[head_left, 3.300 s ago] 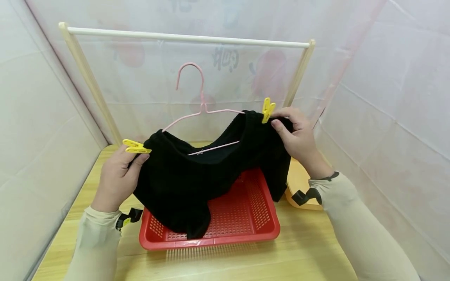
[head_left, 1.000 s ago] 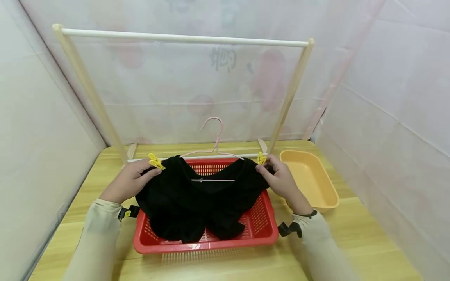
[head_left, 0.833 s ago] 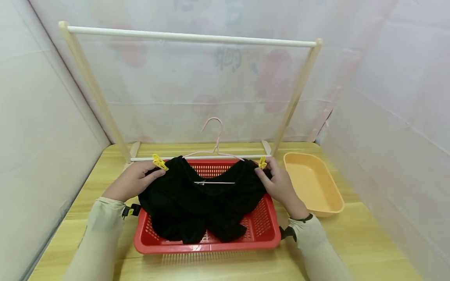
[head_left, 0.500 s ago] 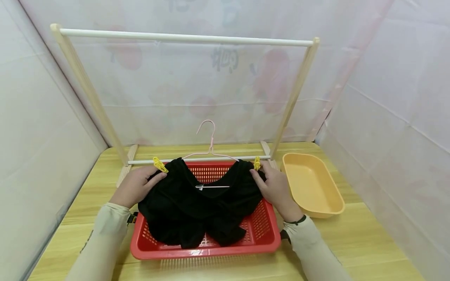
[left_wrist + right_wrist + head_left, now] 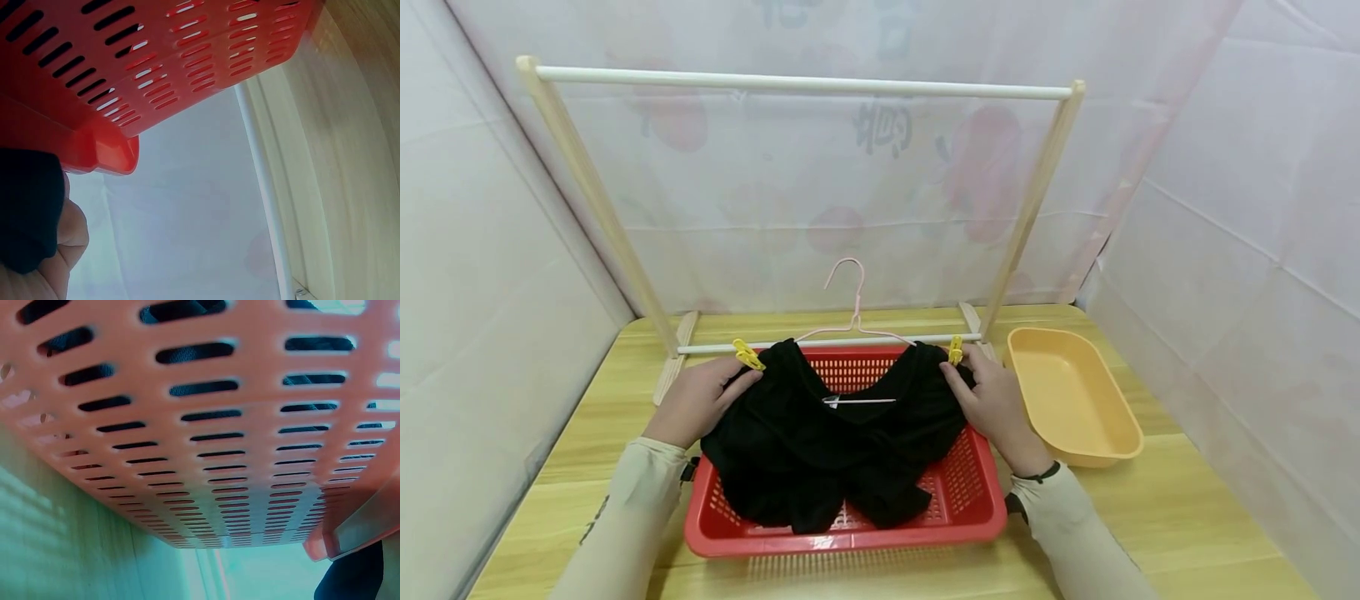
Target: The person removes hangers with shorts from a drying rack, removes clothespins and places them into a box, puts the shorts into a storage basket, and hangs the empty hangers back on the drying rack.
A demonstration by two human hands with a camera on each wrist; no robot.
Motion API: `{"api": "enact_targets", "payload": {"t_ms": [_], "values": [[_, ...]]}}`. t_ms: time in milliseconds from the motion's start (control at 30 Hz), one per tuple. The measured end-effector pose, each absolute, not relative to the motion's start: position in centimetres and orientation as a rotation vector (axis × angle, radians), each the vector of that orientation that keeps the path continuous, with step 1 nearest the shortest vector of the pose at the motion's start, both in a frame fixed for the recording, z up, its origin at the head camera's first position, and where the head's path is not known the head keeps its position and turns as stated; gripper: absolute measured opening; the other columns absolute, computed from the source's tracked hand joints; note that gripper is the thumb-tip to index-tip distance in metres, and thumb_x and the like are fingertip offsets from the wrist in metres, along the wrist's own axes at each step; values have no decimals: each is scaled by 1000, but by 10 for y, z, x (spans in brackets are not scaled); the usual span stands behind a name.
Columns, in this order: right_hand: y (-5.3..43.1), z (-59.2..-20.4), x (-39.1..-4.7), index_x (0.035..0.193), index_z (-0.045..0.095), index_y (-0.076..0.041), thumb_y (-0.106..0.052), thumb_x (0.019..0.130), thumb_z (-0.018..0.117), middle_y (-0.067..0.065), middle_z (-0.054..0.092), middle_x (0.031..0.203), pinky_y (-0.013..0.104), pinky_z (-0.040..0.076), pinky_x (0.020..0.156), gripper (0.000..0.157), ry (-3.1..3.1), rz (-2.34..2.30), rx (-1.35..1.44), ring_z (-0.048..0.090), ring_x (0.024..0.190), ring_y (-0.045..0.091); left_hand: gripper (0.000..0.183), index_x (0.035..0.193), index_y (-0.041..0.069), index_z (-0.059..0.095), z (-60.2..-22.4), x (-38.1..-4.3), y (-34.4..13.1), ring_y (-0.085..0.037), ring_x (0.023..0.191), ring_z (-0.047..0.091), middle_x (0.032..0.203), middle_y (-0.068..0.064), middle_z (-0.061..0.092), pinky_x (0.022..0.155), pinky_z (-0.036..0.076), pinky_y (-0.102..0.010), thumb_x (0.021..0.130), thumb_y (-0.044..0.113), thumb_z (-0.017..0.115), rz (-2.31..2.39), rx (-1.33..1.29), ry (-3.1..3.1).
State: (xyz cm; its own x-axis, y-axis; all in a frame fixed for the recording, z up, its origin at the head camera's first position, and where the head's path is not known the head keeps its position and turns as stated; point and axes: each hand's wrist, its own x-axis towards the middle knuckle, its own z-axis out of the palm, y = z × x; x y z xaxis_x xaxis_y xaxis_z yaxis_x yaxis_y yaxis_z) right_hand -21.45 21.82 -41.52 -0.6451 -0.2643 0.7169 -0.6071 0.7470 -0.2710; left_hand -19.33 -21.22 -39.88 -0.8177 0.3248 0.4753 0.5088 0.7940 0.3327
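Observation:
A black garment (image 5: 820, 450) hangs on a pink wire hanger (image 5: 856, 321), its lower part lying in a red plastic basket (image 5: 842, 543). Yellow clothespins clip its shoulders: one clothespin (image 5: 748, 354) at left, another clothespin (image 5: 955, 350) at right. My left hand (image 5: 696, 400) pinches the garment at the left shoulder, thumb on top, close to the clothespin. At the other shoulder my right hand (image 5: 996, 400) pinches the cloth beside the right clothespin. In the left wrist view, fingers (image 5: 70, 231) show behind the dark cloth (image 5: 28, 209). The right wrist view shows mostly the basket's slotted side (image 5: 212, 462).
Behind the basket stands a wooden rack with a white top bar (image 5: 805, 82) and a low crossbar (image 5: 715, 347). A yellow tray (image 5: 1075, 400) sits at the right on the wooden table (image 5: 1187, 508). Pale cloth walls surround the table.
Both hands have lowered the garment and hanger from in front of the rack down into the basket, the hanger now level. Over the last second only slight shifts show.

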Motion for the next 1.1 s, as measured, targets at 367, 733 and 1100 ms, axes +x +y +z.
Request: {"api": "enact_targets", "payload": {"t_ms": [367, 733, 1100], "values": [[219, -415, -217, 107, 55, -6, -18, 95, 75, -1, 50, 73, 26, 25, 46, 26, -2271, 678, 652, 30, 51, 6, 35, 74, 22, 50, -398, -195, -213, -6, 55, 43, 60, 9, 38, 59, 38, -31, 104, 32, 64, -622, -630, -2595], [219, -414, -217, 113, 59, -8, -20, 96, 73, 8, 72, 92, 28, 36, 48, 24, -2308, 687, 663, 49, 56, 13, 38, 74, 19, 46, -398, -194, -212, -9, 54, 40, 60, 6, 37, 59, 36, -31, 105, 34, 62, -617, -591, -2638], [223, -420, -219, 111, 66, -6, -23, 97, 71, 10, 64, 98, 42, 49, 70, 22, -2194, 777, 720, 60, 84, 24, 32, 76, 22, 52, -399, -195, -212, -8, 59, 49, 62, 9, 44, 62, 42, -35, 104, 32, 64, -604, -617, -2607]]}}
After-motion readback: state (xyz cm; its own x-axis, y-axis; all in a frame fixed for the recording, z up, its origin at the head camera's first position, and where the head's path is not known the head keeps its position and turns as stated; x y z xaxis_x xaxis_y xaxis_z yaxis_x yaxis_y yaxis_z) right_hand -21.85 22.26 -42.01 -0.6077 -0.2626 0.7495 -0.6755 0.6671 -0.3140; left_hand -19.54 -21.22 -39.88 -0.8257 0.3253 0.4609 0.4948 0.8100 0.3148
